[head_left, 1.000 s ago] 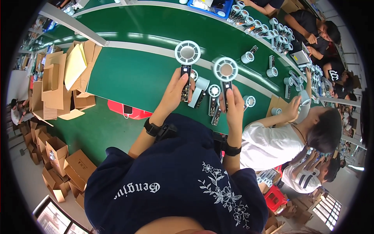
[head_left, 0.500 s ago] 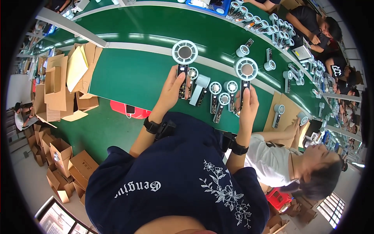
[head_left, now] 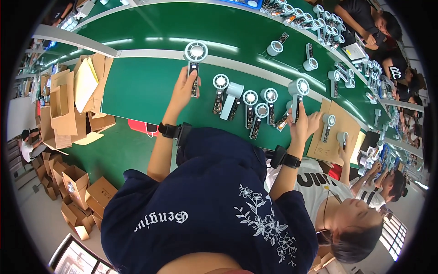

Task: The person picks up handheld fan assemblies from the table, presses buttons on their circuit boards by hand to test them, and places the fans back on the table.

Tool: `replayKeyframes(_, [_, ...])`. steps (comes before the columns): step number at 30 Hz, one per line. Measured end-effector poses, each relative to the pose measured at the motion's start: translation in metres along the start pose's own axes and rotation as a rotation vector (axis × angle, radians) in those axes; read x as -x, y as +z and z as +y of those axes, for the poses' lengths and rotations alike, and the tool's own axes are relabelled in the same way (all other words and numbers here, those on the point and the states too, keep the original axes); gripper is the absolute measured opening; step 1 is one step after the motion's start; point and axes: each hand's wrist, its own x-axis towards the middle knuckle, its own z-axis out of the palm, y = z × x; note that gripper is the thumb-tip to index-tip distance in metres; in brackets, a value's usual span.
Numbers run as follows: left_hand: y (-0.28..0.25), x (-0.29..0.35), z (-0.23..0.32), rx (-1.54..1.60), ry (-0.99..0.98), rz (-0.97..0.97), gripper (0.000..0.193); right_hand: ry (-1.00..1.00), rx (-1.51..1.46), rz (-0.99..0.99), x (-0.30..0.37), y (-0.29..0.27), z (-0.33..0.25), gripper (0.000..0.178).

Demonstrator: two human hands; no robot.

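My left hand [head_left: 183, 87] grips a light blue handheld fan [head_left: 196, 51] by its handle, where a dark circuit board shows. The round head points away from me, above the green bench. A second fan of the same kind [head_left: 299, 86] is in my right hand [head_left: 301, 125], thumb along its open handle and some fingers spread to the right. Between my hands several similar fans lie on the bench, among them a fan [head_left: 221, 81] on the left, a fan turned on its side [head_left: 235, 89] and a fan [head_left: 261, 110] nearest me. One more lies partly hidden behind my right hand.
A conveyor [head_left: 155, 27] with more fans runs beyond the bench [head_left: 137, 86]. Flattened cardboard [head_left: 64, 98] leans at the left, with boxes [head_left: 75, 182] on the floor. At the right, a co-worker in white [head_left: 315, 182] sits by a cardboard sheet [head_left: 337, 130] bearing another fan.
My left hand has moved left with its fan. My right hand has gone right and slightly nearer with the other, its fingers loosening outward. The co-worker has leaned toward me.
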Motion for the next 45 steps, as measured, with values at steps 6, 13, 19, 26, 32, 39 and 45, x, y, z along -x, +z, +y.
replayKeyframes(6, [-0.025,-0.002,-0.029,-0.032,-0.067,0.004,0.027,0.131,-0.214,-0.020,-0.014,-0.033,0.033,0.041])
replayKeyframes(13, [-0.027,-0.049,-0.085,0.000,-0.253,-0.001,0.030,0.245,-0.263,0.092,-0.069,-0.027,0.051,0.041])
replayKeyframes(19, [-0.016,-0.086,-0.115,0.043,-0.380,-0.093,0.027,0.226,0.190,0.122,-0.106,-0.021,0.063,0.039])
replayKeyframes(26, [0.008,-0.102,-0.132,-0.257,-0.446,-0.188,0.031,0.176,0.394,0.128,-0.139,-0.013,0.075,0.037])
replayKeyframes(32, [-0.017,-0.156,-0.041,-1.272,-0.559,-0.792,0.032,-0.364,1.053,0.176,-0.142,-0.038,0.091,0.037])
replayKeyframes(39, [0.060,-0.305,0.010,-1.131,0.601,-0.400,0.017,0.376,0.992,-0.349,-0.173,-0.028,-0.023,0.038])
replayKeyframes(45, [0.138,-0.417,-0.044,-1.331,0.984,-0.494,0.045,-0.464,1.347,0.300,-0.307,0.028,-0.053,0.057])
